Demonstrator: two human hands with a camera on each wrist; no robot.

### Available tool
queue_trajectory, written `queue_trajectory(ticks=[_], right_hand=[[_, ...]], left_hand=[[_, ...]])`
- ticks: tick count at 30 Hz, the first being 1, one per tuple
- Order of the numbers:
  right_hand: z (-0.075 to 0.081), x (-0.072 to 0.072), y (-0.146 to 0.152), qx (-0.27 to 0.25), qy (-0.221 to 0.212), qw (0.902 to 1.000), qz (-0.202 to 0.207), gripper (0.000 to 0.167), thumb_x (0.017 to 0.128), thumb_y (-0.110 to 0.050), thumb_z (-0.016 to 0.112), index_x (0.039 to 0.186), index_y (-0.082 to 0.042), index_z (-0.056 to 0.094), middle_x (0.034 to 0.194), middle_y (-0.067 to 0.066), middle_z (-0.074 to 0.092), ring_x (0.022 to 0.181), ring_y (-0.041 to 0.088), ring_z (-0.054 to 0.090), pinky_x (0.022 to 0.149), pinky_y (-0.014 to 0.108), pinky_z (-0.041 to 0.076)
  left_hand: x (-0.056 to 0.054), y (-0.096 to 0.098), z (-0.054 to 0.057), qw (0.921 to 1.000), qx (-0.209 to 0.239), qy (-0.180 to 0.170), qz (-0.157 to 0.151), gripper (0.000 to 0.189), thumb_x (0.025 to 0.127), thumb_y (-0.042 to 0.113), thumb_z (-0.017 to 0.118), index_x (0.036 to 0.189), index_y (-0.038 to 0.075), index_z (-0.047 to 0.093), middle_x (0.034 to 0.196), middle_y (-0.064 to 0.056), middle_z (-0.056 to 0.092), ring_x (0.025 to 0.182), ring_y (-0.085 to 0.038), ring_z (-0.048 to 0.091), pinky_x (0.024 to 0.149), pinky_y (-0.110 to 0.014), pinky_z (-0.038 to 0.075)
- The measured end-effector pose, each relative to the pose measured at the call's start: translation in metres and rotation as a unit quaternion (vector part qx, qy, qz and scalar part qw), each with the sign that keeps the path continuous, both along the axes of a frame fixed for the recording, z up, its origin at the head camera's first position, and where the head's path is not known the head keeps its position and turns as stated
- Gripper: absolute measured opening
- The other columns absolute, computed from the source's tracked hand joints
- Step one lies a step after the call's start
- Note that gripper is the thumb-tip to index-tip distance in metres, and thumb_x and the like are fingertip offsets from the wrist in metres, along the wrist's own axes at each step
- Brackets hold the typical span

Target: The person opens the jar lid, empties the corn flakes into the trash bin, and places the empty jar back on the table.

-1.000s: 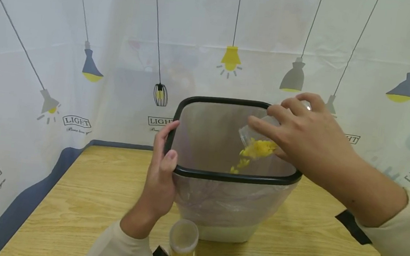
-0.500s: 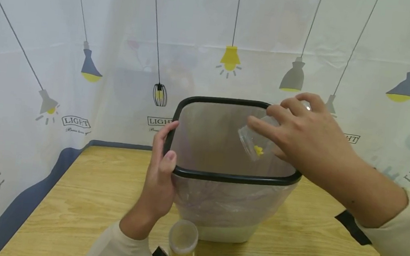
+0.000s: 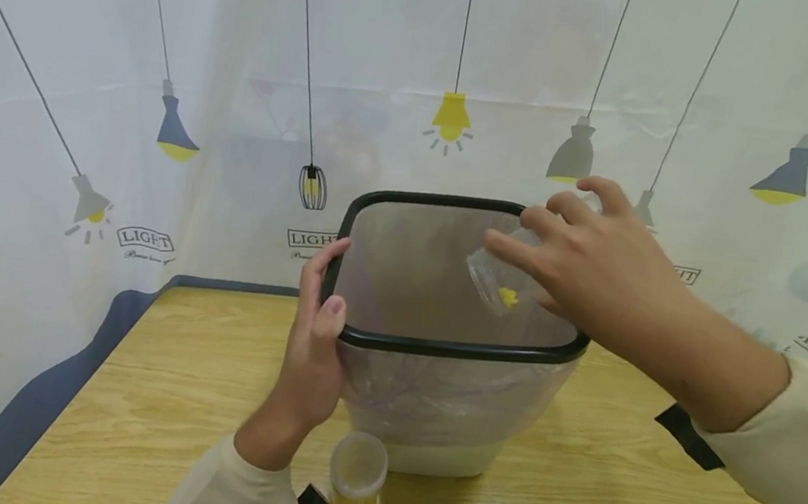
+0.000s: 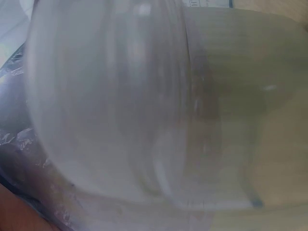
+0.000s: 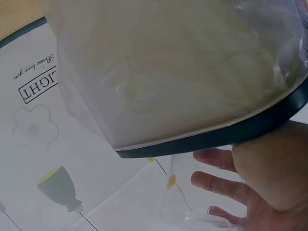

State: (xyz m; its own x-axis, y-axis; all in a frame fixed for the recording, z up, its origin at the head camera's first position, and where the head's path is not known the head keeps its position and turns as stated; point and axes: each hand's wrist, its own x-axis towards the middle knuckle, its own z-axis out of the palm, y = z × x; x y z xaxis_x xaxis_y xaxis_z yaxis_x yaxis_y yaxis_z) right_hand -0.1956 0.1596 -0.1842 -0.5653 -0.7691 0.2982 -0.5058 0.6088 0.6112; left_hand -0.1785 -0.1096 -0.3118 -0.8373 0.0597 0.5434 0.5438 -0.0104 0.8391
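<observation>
Clear container: tipped over the right part of the bin's opening, lying toward 8 o'clock from the right hand's knuckles
Long axis: slanted, as I read it, with the base near 2 o'clock and the mouth lower, facing 8 o'clock into the opening
Yellow pieces: a small clump just inside the mouth
Right hand: the nearer one to me for this, fingers curled around the container, forearm reaching in from 4 o'clock
Bin: standing on the table below; I can't tell whether container and black rim touch
Left hand: gripping that rim at 9 o'clock, well apart from the container
Jar: near the bin's foot at 7 o'clock, yellow contents low inside
Left wrist view: blurred, so I trust the head camera here
</observation>
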Motion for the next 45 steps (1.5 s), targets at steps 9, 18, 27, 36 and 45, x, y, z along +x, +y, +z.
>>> queue_trajectory(ticks=[9,18,27,36,45], right_hand=[[0.013,-0.005,-0.003,0.013,-0.008,0.9996,-0.024,0.084,0.065,-0.030,0.093,0.136,-0.023,0.050,0.117,0.015,0.063,0.113,0.038,0.059,0.103,0.064,0.035],[0.023,-0.001,0.005,0.025,-0.014,0.9982,-0.054,0.080,0.069,-0.032,0.090,0.137,-0.024,0.049,0.123,0.015,0.060,0.116,0.038,0.055,0.106,0.063,0.033],[0.028,0.002,0.018,-0.002,0.008,0.9997,-0.023,0.079,0.066,-0.021,0.091,0.134,-0.022,0.051,0.113,0.016,0.062,0.108,0.039,0.056,0.106,0.063,0.032],[0.024,0.003,0.020,-0.012,0.022,0.9995,-0.020,0.074,0.069,-0.014,0.088,0.132,-0.019,0.050,0.114,0.018,0.062,0.109,0.039,0.055,0.107,0.063,0.032],[0.016,-0.003,0.027,-0.010,0.025,0.9996,-0.012,0.071,0.069,-0.015,0.087,0.130,-0.018,0.050,0.113,0.018,0.060,0.107,0.039,0.055,0.105,0.062,0.034]], left_hand=[[-0.001,0.000,-0.001,1.0000,-0.004,0.000,0.007,0.060,0.095,0.034,0.031,0.154,0.024,0.026,0.158,-0.003,0.024,0.132,-0.026,0.036,0.103,-0.049,0.030],[-0.002,-0.001,-0.001,0.9999,-0.008,0.013,0.003,0.058,0.097,0.034,0.029,0.154,0.022,0.025,0.157,-0.005,0.026,0.134,-0.025,0.035,0.104,-0.049,0.029],[-0.003,0.000,-0.002,0.9999,-0.002,0.015,-0.001,0.057,0.098,0.036,0.030,0.154,0.023,0.025,0.157,-0.006,0.026,0.133,-0.025,0.036,0.104,-0.049,0.029],[-0.004,-0.001,-0.003,0.9998,0.008,0.012,-0.011,0.058,0.098,0.036,0.030,0.154,0.023,0.025,0.155,-0.005,0.028,0.131,-0.023,0.037,0.103,-0.047,0.030],[-0.004,-0.001,-0.003,0.9999,0.000,0.010,-0.004,0.058,0.098,0.036,0.029,0.154,0.023,0.025,0.154,-0.006,0.029,0.129,-0.024,0.038,0.103,-0.048,0.030]])
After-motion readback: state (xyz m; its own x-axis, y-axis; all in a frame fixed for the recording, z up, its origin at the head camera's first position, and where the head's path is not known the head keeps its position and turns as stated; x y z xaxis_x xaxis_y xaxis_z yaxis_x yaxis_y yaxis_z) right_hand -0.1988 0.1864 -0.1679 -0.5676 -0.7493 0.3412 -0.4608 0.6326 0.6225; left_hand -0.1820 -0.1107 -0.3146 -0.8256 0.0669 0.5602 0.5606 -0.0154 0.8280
